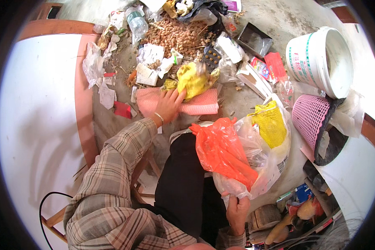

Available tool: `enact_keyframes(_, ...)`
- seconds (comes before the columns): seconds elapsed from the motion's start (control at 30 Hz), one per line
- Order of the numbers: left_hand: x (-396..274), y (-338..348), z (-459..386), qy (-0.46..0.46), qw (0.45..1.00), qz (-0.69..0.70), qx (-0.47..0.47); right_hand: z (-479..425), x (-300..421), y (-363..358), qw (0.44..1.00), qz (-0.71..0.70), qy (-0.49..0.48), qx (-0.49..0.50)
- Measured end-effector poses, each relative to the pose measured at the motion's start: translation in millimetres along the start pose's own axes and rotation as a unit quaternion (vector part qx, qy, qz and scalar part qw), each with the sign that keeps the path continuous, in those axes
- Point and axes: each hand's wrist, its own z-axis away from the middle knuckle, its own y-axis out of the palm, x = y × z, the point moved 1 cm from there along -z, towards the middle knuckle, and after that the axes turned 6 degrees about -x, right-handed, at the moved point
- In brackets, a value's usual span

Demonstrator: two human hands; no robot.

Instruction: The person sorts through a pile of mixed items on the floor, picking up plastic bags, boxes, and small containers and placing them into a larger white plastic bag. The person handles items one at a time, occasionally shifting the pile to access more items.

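My left hand [168, 104] reaches over a folded pink cloth [203, 105] with a wavy pattern on the floor. Its fingertips meet a crumpled yellow bag [190, 82], part of which is blurred; whether they grip either one is unclear. Low on the right, my right hand [238, 210] pinches the edge of a translucent plastic bag [268, 175] beside my lap. A red plastic bag [222, 150] lies over that bag's near side. Inside the translucent bag, a yellow mesh bag [270, 125] shows.
Litter spreads ahead: brown pellets [178, 36], a plastic bottle [137, 23], a blister pack [211, 57] and a dark open box [254, 39]. To the right are a white bucket [318, 62] and a tipped pink basket [311, 120]. A white wall [43, 93] bounds the left.
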Motion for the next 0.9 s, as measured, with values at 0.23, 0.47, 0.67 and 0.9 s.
enact_keyframes(0.23,31,-40,-15,-0.116,0.936,0.326,-0.064,-2,1,1,1.000,-0.004,0.012,-0.005)
enact_keyframes(0.47,144,-10,-42,-0.241,0.951,0.062,-0.181,-2,-4,-1,1.000,0.003,0.010,-0.013)
enact_keyframes(0.67,227,23,-41,-0.304,0.940,0.150,-0.039,-3,-1,-3,1.000,0.015,-0.009,0.002)
enact_keyframes(0.9,201,13,-47,-0.324,0.898,0.238,-0.178,0,-7,-9,1.000,0.002,-0.018,-0.008)
